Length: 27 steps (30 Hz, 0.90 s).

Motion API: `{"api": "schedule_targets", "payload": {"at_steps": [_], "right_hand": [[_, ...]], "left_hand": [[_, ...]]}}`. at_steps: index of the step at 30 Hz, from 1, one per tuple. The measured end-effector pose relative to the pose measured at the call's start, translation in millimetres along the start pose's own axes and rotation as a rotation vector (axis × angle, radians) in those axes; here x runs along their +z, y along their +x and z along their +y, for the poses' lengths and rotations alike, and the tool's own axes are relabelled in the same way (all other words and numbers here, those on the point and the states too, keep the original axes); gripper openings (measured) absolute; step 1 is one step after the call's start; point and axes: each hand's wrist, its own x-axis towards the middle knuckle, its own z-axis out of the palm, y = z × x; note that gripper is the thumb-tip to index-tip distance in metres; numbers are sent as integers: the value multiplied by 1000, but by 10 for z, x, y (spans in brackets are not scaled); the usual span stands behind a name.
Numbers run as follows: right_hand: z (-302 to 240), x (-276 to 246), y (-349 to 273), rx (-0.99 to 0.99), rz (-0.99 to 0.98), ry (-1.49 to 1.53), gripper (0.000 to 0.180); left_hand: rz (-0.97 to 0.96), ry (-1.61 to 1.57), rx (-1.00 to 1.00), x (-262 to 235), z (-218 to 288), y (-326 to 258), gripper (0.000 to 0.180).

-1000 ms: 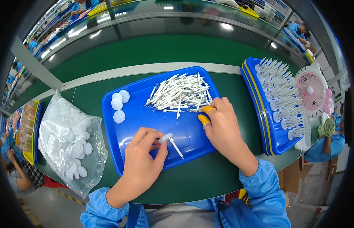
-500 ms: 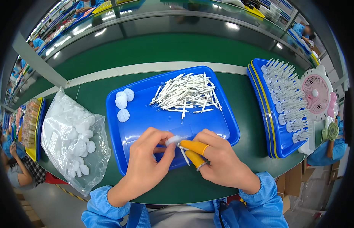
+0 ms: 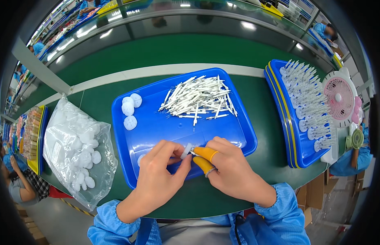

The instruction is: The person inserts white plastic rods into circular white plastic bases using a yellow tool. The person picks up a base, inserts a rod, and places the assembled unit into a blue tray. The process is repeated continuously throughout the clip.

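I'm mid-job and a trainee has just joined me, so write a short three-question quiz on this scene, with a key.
1. True or false: yellow finger cots are worn on the right hand.
2. Which lies to the left of the blue tray: (a) the pink-and-white fan, or (b) the clear plastic bag?
3. What does the left hand pinch between thumb and fingers?

Key: 1. True. 2. (b). 3. A white disc.
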Motion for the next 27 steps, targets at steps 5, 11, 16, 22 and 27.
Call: {"api": "schedule_targets", "payload": {"at_steps": [5,11,16,22,27], "right_hand": [[-73,85,-45,-8,134,107,27],[-57,226,-67,-11,235,63,38],[-31,161,65,20,178,53,34],[350,-116,302,16,207,-517,23],[388,-140,309,16,143,-529,12]], "left_hand": [[38,14,67,3,-25,-13,17],[10,54,62,24,-4,-97,20],[0,80,46,23,-81,-74,20],[63,11,-12,-36,-107,24,14],[-8,-52,-119,-109,-23,43,12]]}}
